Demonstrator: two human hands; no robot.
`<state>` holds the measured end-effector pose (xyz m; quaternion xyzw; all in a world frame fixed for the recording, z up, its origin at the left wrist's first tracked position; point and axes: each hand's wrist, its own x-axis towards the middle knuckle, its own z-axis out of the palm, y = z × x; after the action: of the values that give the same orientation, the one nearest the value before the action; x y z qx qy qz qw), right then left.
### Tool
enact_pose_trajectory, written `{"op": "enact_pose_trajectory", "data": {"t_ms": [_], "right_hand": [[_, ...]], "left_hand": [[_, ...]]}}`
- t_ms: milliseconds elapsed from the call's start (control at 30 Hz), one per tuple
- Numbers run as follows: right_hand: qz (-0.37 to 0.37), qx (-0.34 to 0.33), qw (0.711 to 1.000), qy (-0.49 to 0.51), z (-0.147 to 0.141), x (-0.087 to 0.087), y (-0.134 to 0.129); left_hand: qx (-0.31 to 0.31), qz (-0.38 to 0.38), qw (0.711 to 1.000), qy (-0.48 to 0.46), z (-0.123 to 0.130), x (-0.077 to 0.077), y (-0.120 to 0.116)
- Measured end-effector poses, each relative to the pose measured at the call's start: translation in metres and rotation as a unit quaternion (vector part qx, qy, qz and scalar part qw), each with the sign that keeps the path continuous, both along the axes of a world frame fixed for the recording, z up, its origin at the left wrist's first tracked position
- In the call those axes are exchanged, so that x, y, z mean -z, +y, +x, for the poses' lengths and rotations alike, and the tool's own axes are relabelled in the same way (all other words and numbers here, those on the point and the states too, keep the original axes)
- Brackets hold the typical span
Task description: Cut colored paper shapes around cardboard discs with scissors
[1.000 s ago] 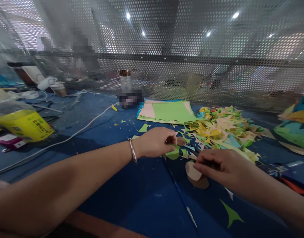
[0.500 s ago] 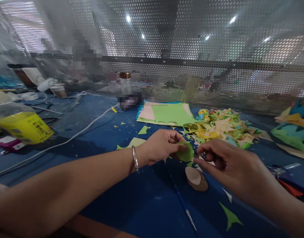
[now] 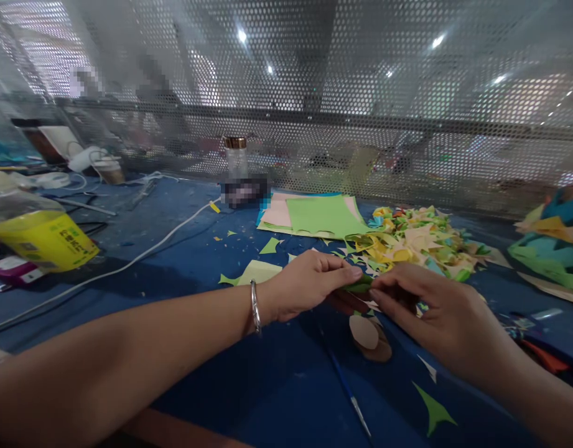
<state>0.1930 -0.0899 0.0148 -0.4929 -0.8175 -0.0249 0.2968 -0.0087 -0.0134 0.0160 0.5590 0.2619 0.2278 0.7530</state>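
A small green paper piece [image 3: 361, 285] is between my two hands, seen nearly edge-on. My left hand [image 3: 316, 280] grips its left side between thumb and fingers. The fingertips of my right hand [image 3: 414, 298] are pinched at its right end. Just below lie a pale oval paper piece [image 3: 363, 331] and a brown one [image 3: 382, 345], overlapping on the blue table [image 3: 249, 379]. A thin blue brush [image 3: 344, 379] rests nearer to me.
Behind my hands are stacked coloured sheets [image 3: 323, 214] and a heap of paper scraps [image 3: 421, 242]. A bottle with a yellow label [image 3: 48, 239] and a white cable [image 3: 160, 246] are at left. Layered paper shapes [image 3: 550, 239] sit at right.
The green piece has turned from facing me to nearly edge-on. My right hand's fingertips have closed on its right end, and my left hand has shifted slightly right.
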Motion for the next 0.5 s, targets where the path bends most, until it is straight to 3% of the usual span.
{"op": "enact_pose_trajectory", "data": {"t_ms": [233,500], "right_hand": [[-0.018,0.021,0.999,0.025,0.0044,0.0037,0.002],[-0.021,0.031,0.999,0.036,0.0014,0.0017,0.0017]], "left_hand": [[0.03,0.06,0.998,-0.011,-0.0014,0.001,0.0009],[0.001,0.154,0.987,0.046,-0.0016,0.0016,-0.0013]]}}
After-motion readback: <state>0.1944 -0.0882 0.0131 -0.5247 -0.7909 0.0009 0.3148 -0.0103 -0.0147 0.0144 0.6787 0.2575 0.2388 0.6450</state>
